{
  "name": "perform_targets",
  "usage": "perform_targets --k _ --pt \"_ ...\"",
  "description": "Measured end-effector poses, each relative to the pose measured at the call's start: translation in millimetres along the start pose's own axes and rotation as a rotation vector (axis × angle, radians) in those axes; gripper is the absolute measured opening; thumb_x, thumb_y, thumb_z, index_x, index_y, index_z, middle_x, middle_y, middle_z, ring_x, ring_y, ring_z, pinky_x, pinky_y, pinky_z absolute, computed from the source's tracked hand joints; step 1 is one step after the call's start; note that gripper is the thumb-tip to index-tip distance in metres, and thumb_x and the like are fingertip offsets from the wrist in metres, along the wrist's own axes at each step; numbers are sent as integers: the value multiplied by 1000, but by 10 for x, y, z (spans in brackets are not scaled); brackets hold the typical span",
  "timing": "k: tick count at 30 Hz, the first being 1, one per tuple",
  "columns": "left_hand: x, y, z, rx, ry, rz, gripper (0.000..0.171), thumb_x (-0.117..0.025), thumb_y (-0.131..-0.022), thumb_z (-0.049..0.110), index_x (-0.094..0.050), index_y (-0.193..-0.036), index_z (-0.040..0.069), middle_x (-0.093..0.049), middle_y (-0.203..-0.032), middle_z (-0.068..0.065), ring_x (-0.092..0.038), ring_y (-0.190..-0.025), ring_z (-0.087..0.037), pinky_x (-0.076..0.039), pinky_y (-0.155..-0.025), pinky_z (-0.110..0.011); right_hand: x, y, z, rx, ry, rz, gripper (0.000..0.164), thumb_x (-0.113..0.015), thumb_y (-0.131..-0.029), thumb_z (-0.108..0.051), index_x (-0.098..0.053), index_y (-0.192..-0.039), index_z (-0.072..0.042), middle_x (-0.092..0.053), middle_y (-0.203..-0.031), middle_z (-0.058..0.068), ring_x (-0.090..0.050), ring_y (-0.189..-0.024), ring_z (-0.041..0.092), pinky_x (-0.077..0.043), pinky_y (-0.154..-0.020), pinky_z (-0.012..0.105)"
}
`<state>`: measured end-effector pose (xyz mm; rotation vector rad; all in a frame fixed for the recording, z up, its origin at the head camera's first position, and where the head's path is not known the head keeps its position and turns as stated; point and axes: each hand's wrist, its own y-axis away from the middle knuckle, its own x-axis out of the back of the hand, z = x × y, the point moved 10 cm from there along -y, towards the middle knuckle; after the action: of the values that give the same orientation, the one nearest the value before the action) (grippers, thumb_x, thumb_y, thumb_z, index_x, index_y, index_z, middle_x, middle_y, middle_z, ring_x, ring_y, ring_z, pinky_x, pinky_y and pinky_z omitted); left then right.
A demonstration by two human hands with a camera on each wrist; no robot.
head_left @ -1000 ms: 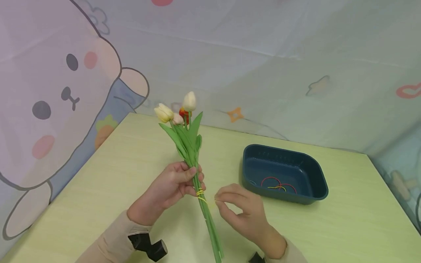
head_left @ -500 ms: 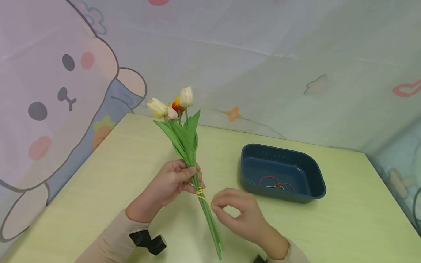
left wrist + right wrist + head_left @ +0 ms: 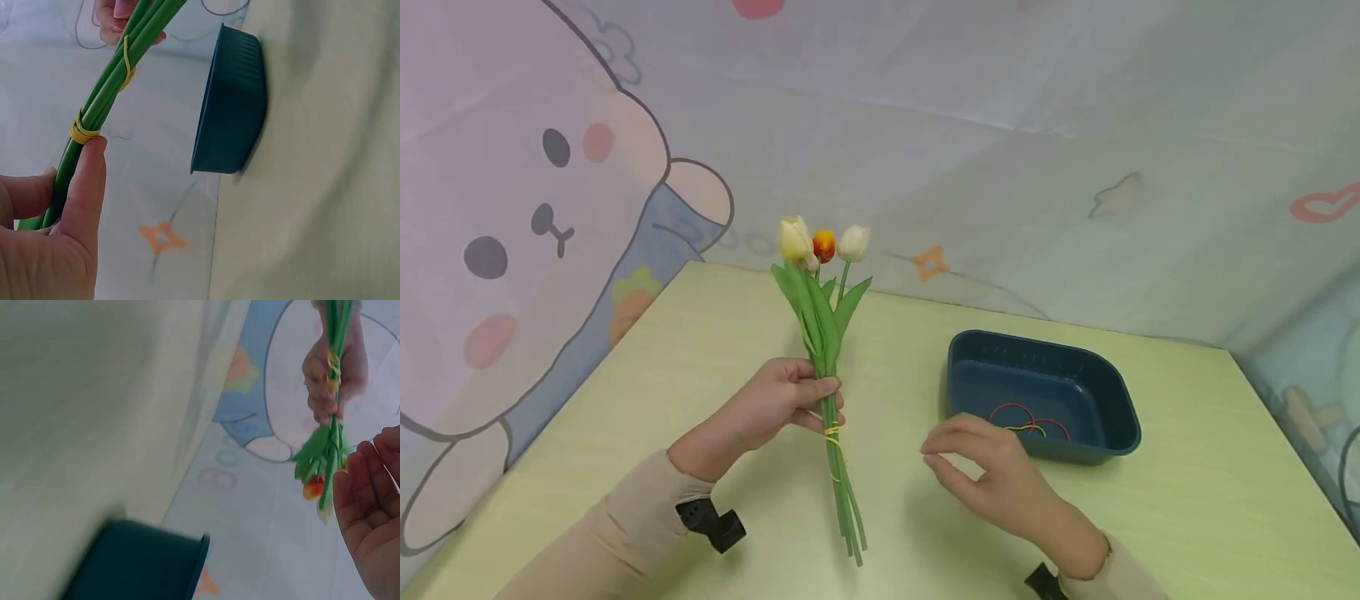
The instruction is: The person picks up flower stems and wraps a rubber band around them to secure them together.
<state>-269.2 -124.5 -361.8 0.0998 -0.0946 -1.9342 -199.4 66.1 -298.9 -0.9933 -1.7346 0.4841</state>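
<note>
A small bunch of tulips [image 3: 824, 329] with white, pale pink and orange-red heads stands nearly upright above the table. My left hand [image 3: 775, 404] grips its green stems just under the leaves, thumb across the front. Below those fingers a yellow rubber band [image 3: 82, 131] is wound round the stems, and a looser loop [image 3: 128, 65] of it hangs farther down toward the stem ends. My right hand [image 3: 992, 467] is to the right of the bunch, apart from it, with relaxed, bent fingers and nothing in them. One pink head is mostly hidden.
A dark blue plastic basin [image 3: 1120, 392] sits on the pale green table [image 3: 1210, 500] behind my right hand. Several red and yellow rubber bands [image 3: 1015, 408] lie in it. A printed cloth backdrop [image 3: 970, 100] hangs behind the table.
My right hand has let go of the yellow rubber band and moved right, away from the stems. The loop now hangs against them. My left hand has turned the bunch more upright and shifted slightly left.
</note>
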Motion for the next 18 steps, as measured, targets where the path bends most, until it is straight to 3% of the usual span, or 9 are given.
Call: perform_targets --k 3,10,18 --pt "75 -8 -44 21 -46 4 24 -53 -98 5 -54 -105 -18 -63 -82 -10 -70 -74 -16 -61 -76 -40 139 40 86 -39 34 -2 7 -65 -92 -8 -71 -93 -11 -67 -92 1 -64 -85 15 -53 -80 17" --pt "193 -34 -157 58 -130 10 21 -56 -97 5 -58 -102 -15 -66 -81 -7 -69 -72 -15 -62 -70 -36 423 198 358 -183 142 -12 26 -74 -76 9 -72 -91 -12 -68 -93 -2 -65 -86 13 -53 -76 13" --pt "365 -66 -299 100 -282 40 18 -57 -96 7 -61 -92 -10 -68 -81 -14 -68 -69 -19 -62 -65 -36 663 404 542 -197 242 68 30 -74 -70 15 -73 -87 -9 -68 -88 1 -64 -79 12 -49 -60 11"
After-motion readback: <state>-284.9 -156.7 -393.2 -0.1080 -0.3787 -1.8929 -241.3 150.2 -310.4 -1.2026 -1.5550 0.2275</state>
